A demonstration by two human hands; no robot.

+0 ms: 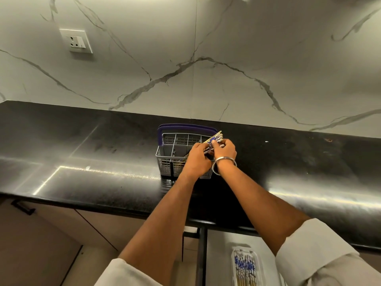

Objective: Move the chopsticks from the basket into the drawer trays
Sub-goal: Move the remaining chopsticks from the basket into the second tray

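A grey cutlery basket (167,159) with a purple handle stands on the black countertop. A bundle of blue-and-white patterned chopsticks (216,138) leans out of its right side. My left hand (198,156) and my right hand (225,149) are both closed around this bundle, above the basket's right compartments. A metal bangle sits on my right wrist. At the bottom right, an open drawer holds a clear tray (258,257) with several similar chopsticks (245,267) lying in it.
The black countertop (86,153) runs across the view below a marbled wall with a socket (76,40). Beige cabinet fronts (41,234) with a dark handle sit below at the left. The open drawer (218,240) juts out under the counter edge.
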